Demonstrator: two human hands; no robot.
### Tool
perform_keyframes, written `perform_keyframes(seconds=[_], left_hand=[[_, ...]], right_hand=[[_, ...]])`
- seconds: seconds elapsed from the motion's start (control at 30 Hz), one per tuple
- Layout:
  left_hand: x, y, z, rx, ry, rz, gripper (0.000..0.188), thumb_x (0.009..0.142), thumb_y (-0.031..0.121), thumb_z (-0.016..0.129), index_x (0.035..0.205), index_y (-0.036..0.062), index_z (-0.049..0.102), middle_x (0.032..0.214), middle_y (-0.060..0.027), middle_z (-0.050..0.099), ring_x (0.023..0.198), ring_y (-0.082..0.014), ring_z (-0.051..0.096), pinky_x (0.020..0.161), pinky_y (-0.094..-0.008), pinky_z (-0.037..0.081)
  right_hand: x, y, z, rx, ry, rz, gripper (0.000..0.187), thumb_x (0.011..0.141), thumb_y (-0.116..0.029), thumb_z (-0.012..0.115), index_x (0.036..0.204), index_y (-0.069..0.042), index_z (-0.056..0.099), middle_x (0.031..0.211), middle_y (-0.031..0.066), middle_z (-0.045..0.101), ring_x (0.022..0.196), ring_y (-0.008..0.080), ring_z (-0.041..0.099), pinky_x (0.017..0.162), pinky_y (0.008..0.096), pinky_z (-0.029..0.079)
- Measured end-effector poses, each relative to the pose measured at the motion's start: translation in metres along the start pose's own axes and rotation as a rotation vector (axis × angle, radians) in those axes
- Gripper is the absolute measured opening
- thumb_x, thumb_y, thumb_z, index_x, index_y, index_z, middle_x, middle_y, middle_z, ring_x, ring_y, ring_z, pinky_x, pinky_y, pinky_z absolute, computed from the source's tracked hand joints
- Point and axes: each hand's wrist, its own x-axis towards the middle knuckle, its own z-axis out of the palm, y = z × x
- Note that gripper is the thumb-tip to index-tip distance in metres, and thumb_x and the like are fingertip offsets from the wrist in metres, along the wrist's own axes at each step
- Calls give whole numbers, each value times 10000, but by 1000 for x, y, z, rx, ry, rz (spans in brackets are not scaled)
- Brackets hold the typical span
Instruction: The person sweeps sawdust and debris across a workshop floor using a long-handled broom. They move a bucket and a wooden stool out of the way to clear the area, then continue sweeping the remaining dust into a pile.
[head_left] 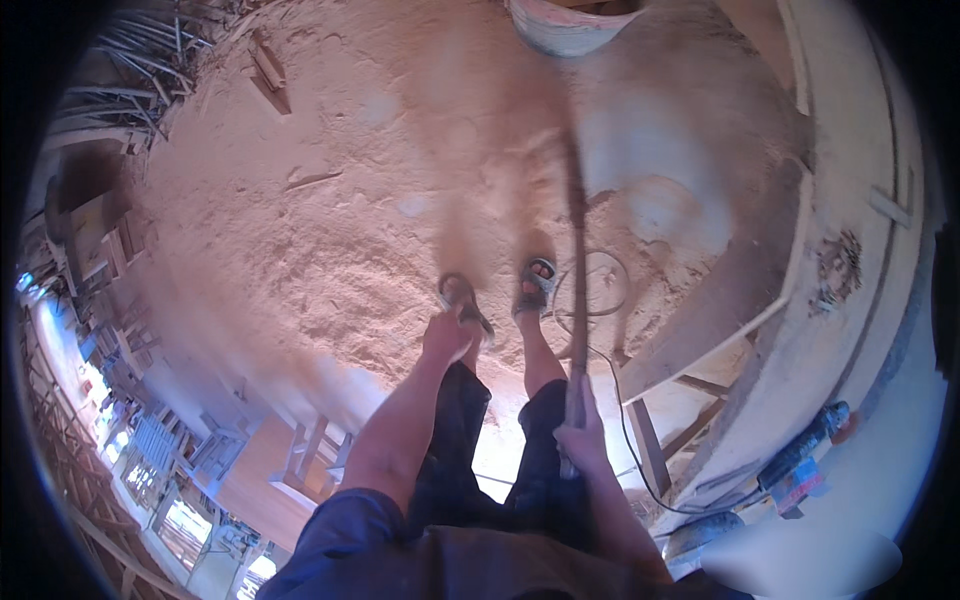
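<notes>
My right hand is wrapped round a long, slender wooden handle. The handle runs away from me over the sawdust, and its far end is smeared by motion, so I cannot tell what kind of head it has. In front of my left leg hangs my left hand, its fingers curled in and nothing visible in them. Both of my feet, in open sandals, stand at the near edge of the sawdust.
A pale tub stands at the far edge. Along the right runs a wooden bench bearing a corded power tool; its dark cable drops to the floor. Sticks are heaped far left, with wooden stools nearer.
</notes>
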Motion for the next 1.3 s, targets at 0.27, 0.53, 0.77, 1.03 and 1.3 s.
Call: perform_keyframes(seconds=[0.27,0.53,0.77,1.03,1.3], left_hand=[[282,57,-1,11,178,203,675,755,71,665,1414,117,528,1451,-152,506,1383,-363,418,1106,-440,418],[444,91,27,477,505,609,621,701,141,750,1301,138,593,1388,-129,526,1326,-352,457,1100,-545,367],[437,45,0,-306,396,483,178,786,208,722,945,130,748,948,-63,692,848,-281,647,762,-387,550],[495,-3,-70,148,928,529,372,755,289,812,1029,55,718,946,-177,712,853,-327,671,822,-412,540],[492,-12,-33,-77,602,187,481,772,358,767,1020,-43,672,1109,-281,646,1087,-445,611,927,-479,503]], right_hand=[[78,-9,18,388,251,83,1061,713,118,546,1618,-165,69,734,69,533,480,134,534,383,281,451],[134,-50,49,376,379,290,1106,665,86,576,1612,-118,43,751,99,571,493,160,545,467,299,496],[152,-62,59,467,389,256,1118,662,90,560,1613,-126,12,697,97,552,472,170,539,442,297,479],[161,-51,47,491,322,224,1116,667,91,557,1614,-132,12,684,97,547,465,175,539,429,301,472],[160,-40,38,528,307,143,1113,671,91,555,1615,-138,11,672,97,542,458,180,539,415,305,465]])
